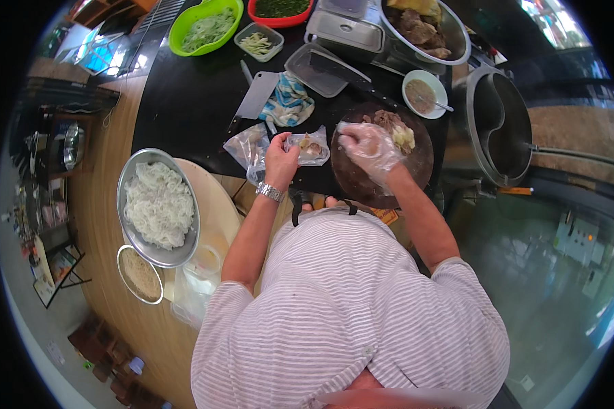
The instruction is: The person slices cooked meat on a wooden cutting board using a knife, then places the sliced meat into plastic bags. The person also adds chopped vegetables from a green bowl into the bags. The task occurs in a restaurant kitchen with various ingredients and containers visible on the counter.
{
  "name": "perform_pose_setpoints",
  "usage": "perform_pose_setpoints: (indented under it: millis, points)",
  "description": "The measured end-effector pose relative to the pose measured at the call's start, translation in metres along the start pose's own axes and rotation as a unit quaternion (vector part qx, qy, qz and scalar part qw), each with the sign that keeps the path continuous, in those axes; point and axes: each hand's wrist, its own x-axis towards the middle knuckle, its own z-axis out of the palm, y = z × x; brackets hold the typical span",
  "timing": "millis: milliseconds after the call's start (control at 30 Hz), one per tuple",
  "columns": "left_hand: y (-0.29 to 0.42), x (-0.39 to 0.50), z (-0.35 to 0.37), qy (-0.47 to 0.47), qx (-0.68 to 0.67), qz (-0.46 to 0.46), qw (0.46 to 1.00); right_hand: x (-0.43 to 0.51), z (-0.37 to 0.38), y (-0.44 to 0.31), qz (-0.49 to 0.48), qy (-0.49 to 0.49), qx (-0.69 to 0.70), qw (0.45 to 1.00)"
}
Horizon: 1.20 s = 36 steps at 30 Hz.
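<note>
My left hand [282, 158], bare with a metal watch at the wrist, pinches the edge of a small clear plastic bag [313, 149] with pieces of meat in it. Left of it lies another clear plastic bag [248, 148]. My right hand [367, 145] wears a clear plastic glove and is above a round chopping board [353, 181]; its fingers are curled, and whether they hold anything is hidden. Sliced meat [389, 122] with a pale yellowish piece [403, 139] lies on the board just beyond that hand.
A cleaver [257, 94], a checked cloth [288, 102] and a knife [340, 66] lie beyond my hands. A sauce bowl [430, 107] and a large pot [473, 128] stand right. A bowl of white noodles [195, 225] stands left. A meat basin [460, 30] is at the back.
</note>
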Motion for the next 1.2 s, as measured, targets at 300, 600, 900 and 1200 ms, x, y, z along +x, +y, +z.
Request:
perform_pose_setpoints:
  millis: [300,600,900,1200]
  points:
    - [0.076,-0.004,-0.032,0.025,-0.064,0.113,0.991,-0.034,0.031,0.031,0.094,-0.175,-0.036,0.979]
    - [0.152,-0.044,-0.15,0.162,-0.089,0.195,0.963,0.025,0.142,-0.056,-0.178,-0.08,-0.068,0.978]
    - [0.111,-0.052,-0.222,0.252,0.02,0.167,0.953,0.111,0.177,-0.103,-0.179,-0.127,-0.097,0.971]
    - [0.174,-0.025,-0.252,0.173,0.184,0.184,0.95,0.247,0.08,-0.185,0.0,-0.234,0.136,0.963]
